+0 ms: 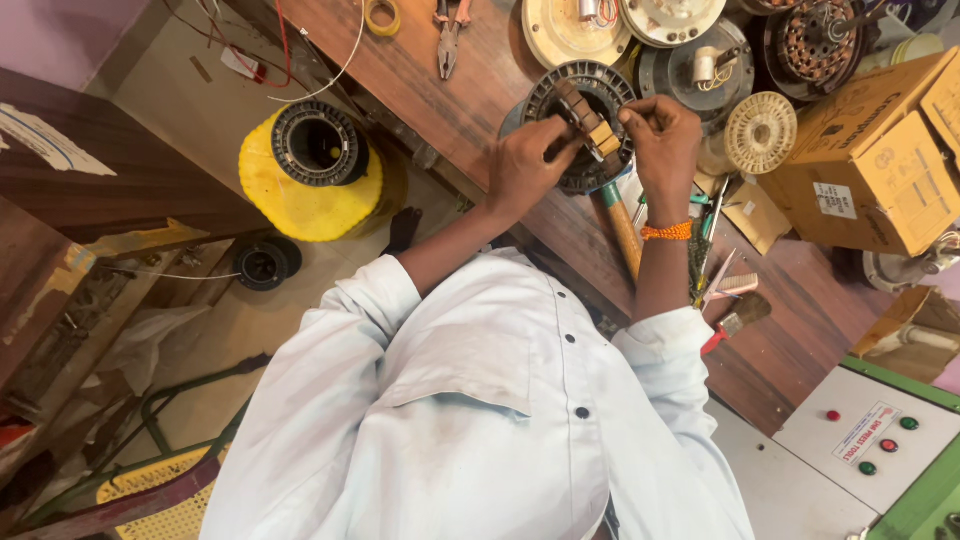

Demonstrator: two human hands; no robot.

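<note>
Black and ring-shaped, the slotted stator (585, 120) lies on the wooden workbench (480, 110), close to its near edge, where the person stands. The left hand (525, 170) rests on the stator's left rim, with its fingers bent and pinching a small yellowish piece of insulation (603, 138) at the slots. The right hand (662, 140), with an orange thread bracelet (666, 231) at the wrist, has its fingers closed on the same piece from the other side. Pliers (449, 35) lie farther along the bench. A cardboard box (880, 160) stands near the right end. A wooden-handled tool (622, 230) lies just under the stator, near the bench edge.
</note>
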